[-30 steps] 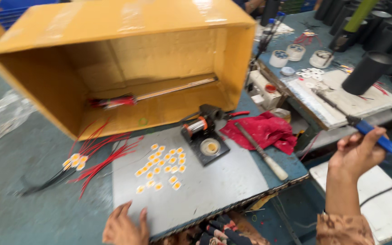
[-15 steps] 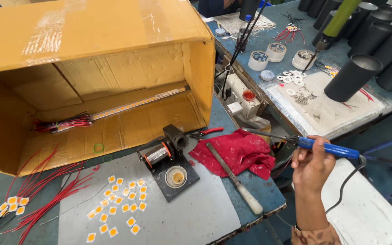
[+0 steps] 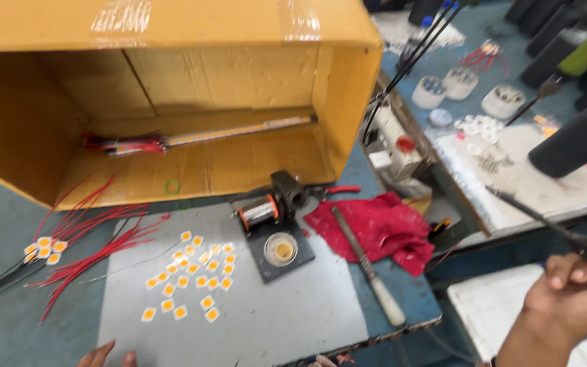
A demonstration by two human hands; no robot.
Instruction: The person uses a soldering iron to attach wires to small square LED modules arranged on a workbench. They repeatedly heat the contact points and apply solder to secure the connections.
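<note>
since a moment ago the right hand (image 3: 572, 306), clenched round the soldering iron (image 3: 545, 221), dropped low off the bench; its tip could snag the red cloth (image 3: 382, 228); left hand (image 3: 107, 355) fingers unclear.

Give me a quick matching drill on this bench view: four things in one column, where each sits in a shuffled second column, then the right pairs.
Things:
1. soldering iron
2. red cloth
3. long strip
4. small yellow squares

Places:
A. inside the cardboard box lying on its side
B. spread on the grey mat
C. held in the right hand
D. under the file, right of the solder spool

Pairs: 1-C, 2-D, 3-A, 4-B
</note>
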